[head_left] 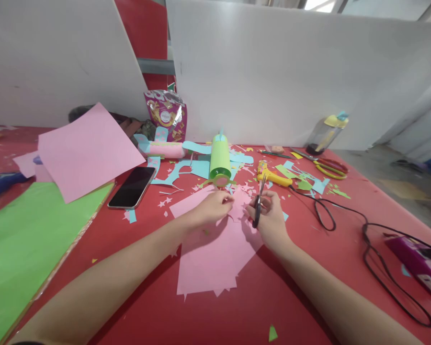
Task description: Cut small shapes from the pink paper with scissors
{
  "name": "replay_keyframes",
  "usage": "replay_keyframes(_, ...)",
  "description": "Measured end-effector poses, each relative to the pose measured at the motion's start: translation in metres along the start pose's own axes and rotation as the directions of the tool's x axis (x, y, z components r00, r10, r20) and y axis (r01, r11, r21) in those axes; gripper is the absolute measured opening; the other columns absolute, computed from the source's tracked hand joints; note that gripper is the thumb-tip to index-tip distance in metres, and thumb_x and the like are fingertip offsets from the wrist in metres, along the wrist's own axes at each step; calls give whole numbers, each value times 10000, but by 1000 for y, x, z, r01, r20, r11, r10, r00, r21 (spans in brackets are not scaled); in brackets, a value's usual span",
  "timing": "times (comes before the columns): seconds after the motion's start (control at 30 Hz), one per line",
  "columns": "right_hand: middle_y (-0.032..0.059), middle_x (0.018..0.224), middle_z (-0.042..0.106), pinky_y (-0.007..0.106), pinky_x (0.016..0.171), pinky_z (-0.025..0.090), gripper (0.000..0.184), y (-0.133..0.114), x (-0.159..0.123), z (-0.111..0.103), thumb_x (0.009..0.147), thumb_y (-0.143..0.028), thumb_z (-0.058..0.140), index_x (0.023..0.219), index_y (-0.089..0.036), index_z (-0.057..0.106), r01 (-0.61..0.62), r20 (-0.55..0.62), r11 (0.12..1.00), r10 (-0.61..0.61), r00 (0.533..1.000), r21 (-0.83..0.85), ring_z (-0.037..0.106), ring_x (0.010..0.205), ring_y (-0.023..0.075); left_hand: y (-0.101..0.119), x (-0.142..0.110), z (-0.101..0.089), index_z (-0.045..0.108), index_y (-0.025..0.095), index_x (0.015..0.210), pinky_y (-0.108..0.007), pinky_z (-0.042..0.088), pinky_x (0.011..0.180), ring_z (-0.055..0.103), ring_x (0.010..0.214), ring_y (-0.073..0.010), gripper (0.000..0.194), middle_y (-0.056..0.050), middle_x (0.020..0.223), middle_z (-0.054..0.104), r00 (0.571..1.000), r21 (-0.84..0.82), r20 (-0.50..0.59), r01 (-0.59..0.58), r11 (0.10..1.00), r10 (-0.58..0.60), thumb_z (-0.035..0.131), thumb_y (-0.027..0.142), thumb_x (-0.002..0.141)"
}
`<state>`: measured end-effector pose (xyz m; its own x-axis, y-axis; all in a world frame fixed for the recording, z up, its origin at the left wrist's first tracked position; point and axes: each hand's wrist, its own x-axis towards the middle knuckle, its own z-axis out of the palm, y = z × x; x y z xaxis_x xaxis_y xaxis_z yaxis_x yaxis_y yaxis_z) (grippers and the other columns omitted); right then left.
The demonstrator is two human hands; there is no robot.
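My right hand (273, 218) holds a small pair of scissors (257, 211) with black handles, blades pointing up and away from me. Its fingertips are close to a small scrap of pink paper. My left hand (215, 207) is closed in a pinch just left of it; whatever lies between the fingertips is too small to make out. Under both hands lie pink paper sheets (208, 263) with jagged cut edges. Just beyond them rests a green paper-covered cylinder (221, 155) with blue paper pieces around it.
On the left are a phone (132, 188), a pink sheet (89, 153) and green paper (28, 239). A yellow glue gun (273, 176), larger scissors (326, 166), a bottle (326, 134) and a purple power strip (416, 266) with black cable stand right. A snack bag (167, 115) leans behind.
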<state>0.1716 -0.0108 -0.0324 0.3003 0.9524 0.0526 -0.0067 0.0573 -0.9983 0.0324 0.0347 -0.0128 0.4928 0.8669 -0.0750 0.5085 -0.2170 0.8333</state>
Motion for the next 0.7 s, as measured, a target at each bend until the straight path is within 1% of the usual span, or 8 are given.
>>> replay_keyframes(0.1, -69, 653, 473, 202, 468, 395, 339, -3, 0, 0, 581, -122, 584, 809, -238, 361, 70, -64, 998, -69, 996, 3, 476, 532, 84, -5, -13, -5, 507, 103, 1063, -365, 240, 987, 364, 1137, -222, 371, -120, 1197, 459, 985, 86, -52, -161, 983, 166, 440, 139, 700)
replay_keyframes(0.17, -62, 659, 480, 218, 533, 409, 335, -4, -1, 1, 579, -116, 593, 802, -232, 370, 118, -83, 993, -117, 990, -3, 496, 590, 93, -11, -21, -8, 436, 77, 1143, -413, 197, 1006, 326, 1165, -238, 420, -143, 1238, 413, 904, 278, -88, -381, 882, 418, 408, 135, 728)
replay_keyframes(0.23, -59, 657, 483, 227, 560, 407, 334, -4, -3, 2, 581, -110, 593, 801, -231, 373, 145, -84, 989, -145, 986, -11, 500, 612, 97, -18, -28, -9, 371, 95, 1197, -423, 198, 1012, 291, 1192, -234, 459, -135, 1285, 355, 840, 328, -111, -473, 818, 530, 387, 120, 739)
replay_keyframes(0.3, -58, 651, 482, 232, 558, 403, 329, -4, -4, 3, 587, -105, 585, 803, -232, 371, 158, -79, 987, -159, 984, -25, 497, 604, 99, -24, -31, -9, 318, 97, 1225, -428, 186, 1023, 237, 1224, -231, 490, -151, 1304, 311, 858, 259, -177, -433, 863, 483, 394, 126, 742)
replay_keyframes(0.4, -56, 647, 480, 241, 558, 400, 319, -5, -6, 4, 594, -109, 576, 803, -232, 370, 179, -67, 982, -182, 981, -56, 490, 589, 101, -30, -33, -6, 312, 112, 1215, -439, 206, 1015, 202, 1242, -246, 505, -158, 1323, 254, 942, -55, -204, -284, 957, 267, 433, 173, 728)
replay_keyframes(0.53, -52, 655, 480, 255, 573, 405, 329, -7, -9, 4, 583, -108, 587, 800, -231, 373, 189, -30, 977, -193, 981, -101, 493, 591, 106, -27, -35, -1, 316, 158, 1189, -435, 297, 968, 331, 1186, -244, 485, -137, 1333, 253, 997, -539, -50, -76, 839, 58, 432, 202, 720)
replay_keyframes(0.6, -50, 659, 479, 259, 581, 411, 330, -8, -10, 4, 583, -97, 580, 803, -232, 375, 198, -7, 974, -200, 980, -107, 498, 598, 109, -24, -37, 1, 329, 205, 1175, -464, 300, 955, 403, 1137, -237, 453, -110, 1322, 295, 999, -601, 40, 34, 798, -12, 411, 191, 730)
replay_keyframes(0.7, -49, 656, 475, 272, 608, 421, 325, -7, -12, 4, 590, -83, 567, 805, -234, 375, 218, 16, 970, -217, 976, -112, 513, 619, 116, -25, -39, 2, 344, 197, 1178, -449, 250, 992, 321, 1194, -243, 469, -105, 1344, 248, 998, -547, -16, -57, 835, 58, 419, 175, 715)
